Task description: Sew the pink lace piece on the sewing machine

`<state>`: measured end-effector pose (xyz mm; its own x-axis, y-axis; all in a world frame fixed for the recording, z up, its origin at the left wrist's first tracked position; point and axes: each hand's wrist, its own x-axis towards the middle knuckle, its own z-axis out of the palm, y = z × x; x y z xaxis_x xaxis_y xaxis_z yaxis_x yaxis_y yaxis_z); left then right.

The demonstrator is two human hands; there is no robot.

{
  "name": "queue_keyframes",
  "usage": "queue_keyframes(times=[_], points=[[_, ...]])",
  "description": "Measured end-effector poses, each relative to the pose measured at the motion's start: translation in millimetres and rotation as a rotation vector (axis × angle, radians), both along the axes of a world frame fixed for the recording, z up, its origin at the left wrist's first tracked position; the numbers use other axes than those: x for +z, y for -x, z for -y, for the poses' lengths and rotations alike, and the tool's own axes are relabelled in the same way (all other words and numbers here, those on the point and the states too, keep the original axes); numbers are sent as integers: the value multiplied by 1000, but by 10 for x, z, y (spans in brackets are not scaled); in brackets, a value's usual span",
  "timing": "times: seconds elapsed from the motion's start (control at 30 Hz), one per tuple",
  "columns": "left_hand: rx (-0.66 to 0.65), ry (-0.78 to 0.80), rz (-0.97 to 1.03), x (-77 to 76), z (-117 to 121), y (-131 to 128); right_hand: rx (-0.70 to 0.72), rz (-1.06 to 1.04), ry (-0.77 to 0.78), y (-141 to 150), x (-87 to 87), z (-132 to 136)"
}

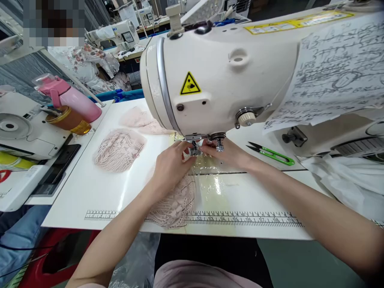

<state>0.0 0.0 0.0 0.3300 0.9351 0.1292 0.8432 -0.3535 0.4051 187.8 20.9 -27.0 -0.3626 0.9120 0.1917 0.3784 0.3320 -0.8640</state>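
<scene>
lace piece [180,202]: textured cloth | sewing machine [216,80]: smooth, glossy | presser foot [195,149]: probably metal

You are holding both hands close to the presser foot [195,151] of the white sewing machine [216,56], your left hand [173,165] sitting on its left and your right hand [225,153] on its right. A pink lace piece [175,202] is lying partly beneath your left hand, overlapping the printed ruler [240,219]. Another lace piece [120,150] is lying farther left, and green-handled snips [274,155] are resting to the right.

Machine [216,76]: hand-warning triangle [190,85]; table ruler [240,220]: 13, 14.
</scene>
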Motion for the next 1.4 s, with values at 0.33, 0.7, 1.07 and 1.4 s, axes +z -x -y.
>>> queue_keyframes(times=[0.33, 0.7, 1.07, 1.4], points=[[-22, -26, 74, -83, 2, -25, -4, -13, 89, 38, -39, -6], [13, -28, 45, -77, -59, 27, -90, 17, -17, 57, -43, 9], [112, -70, -14, -134, -160, 86, -289, 150, -177, 73, -218, -18], [80, -59, -26, -170, -172, 78, -305, 229, -203, 105, -252, -39]])
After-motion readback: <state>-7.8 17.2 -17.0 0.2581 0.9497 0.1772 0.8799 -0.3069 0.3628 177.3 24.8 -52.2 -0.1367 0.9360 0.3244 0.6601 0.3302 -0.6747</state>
